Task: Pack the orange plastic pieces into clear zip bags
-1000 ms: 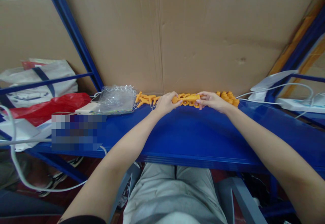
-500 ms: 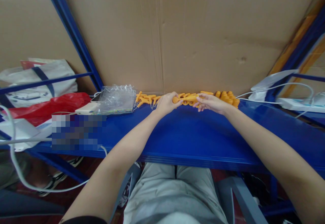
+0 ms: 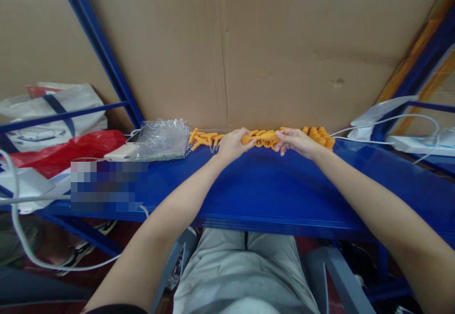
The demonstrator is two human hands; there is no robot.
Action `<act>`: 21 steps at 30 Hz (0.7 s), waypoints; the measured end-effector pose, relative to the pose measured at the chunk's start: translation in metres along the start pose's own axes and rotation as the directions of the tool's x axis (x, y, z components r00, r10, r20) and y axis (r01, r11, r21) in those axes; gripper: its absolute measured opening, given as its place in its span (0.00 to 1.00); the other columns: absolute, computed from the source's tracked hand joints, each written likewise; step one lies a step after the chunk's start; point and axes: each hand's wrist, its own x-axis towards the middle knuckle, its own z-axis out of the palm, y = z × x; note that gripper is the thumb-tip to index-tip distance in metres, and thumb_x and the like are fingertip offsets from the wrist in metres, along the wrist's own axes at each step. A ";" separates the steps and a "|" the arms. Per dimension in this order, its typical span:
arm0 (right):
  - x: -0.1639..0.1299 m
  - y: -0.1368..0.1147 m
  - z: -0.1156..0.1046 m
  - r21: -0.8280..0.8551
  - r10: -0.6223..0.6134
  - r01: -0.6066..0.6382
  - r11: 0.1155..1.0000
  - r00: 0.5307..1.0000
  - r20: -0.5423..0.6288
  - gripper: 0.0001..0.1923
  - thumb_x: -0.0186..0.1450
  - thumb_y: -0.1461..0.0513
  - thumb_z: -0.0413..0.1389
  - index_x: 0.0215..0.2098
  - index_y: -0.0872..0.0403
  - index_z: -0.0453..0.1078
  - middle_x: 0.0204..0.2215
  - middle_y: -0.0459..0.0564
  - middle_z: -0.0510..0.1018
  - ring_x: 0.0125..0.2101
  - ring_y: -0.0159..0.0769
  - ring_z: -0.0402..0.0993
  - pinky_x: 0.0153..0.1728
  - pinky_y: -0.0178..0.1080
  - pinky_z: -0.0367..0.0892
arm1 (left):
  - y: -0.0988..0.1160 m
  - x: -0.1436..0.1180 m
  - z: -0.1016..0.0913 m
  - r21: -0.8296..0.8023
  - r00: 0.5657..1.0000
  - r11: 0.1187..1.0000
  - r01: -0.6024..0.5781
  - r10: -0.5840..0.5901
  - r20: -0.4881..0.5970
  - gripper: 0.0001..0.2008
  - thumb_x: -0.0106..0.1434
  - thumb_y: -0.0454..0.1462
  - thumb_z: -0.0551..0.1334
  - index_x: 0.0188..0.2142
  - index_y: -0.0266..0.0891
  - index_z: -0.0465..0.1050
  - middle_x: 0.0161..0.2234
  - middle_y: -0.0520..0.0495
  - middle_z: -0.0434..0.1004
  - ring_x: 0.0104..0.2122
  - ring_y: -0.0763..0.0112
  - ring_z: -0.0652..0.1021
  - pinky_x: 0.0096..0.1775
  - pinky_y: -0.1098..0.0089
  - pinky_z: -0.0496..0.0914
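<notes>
Left hand [image 3: 232,144] and right hand [image 3: 296,142] each pinch an end of one orange part [image 3: 263,137], held just above the part row [image 3: 265,142] at the shelf's [image 3: 270,186] back edge. Step in hand appears to be fitting or seating; the next move calls for steady alignment

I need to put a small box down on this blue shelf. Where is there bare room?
The blue shelf is bare between both forearms, and right of the right hand. Its back edge is crowded with orange pieces, and left with a clear bag.
</notes>
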 end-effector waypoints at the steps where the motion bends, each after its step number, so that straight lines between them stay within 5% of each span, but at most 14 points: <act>1: 0.000 0.000 0.001 -0.001 0.009 -0.009 1.000 1.000 -0.011 0.16 0.64 0.52 0.62 0.33 0.56 0.69 0.20 0.50 0.79 0.16 0.30 0.72 0.20 0.32 0.67 | 0.001 0.000 -0.001 0.004 1.000 1.000 0.006 -0.006 0.007 0.12 0.63 0.46 0.64 0.41 0.41 0.73 0.38 0.45 0.81 0.39 0.62 0.80 0.39 0.69 0.68; 9: 0.001 0.003 0.006 0.042 0.068 -0.064 0.997 0.992 -0.105 0.10 0.66 0.56 0.61 0.34 0.55 0.72 0.27 0.49 0.81 0.22 0.27 0.74 0.24 0.30 0.67 | 0.005 0.000 -0.003 0.058 0.994 0.997 0.054 -0.059 0.096 0.12 0.65 0.46 0.62 0.43 0.42 0.73 0.38 0.45 0.82 0.39 0.62 0.80 0.38 0.70 0.68; 21: 0.004 0.003 0.011 0.045 0.064 -0.057 0.997 0.983 -0.171 0.18 0.64 0.51 0.62 0.25 0.56 0.68 0.21 0.50 0.78 0.19 0.28 0.72 0.22 0.31 0.66 | 0.005 -0.001 -0.003 0.086 0.992 0.995 0.053 -0.062 0.107 0.13 0.67 0.47 0.61 0.45 0.42 0.73 0.40 0.44 0.81 0.42 0.61 0.80 0.40 0.69 0.69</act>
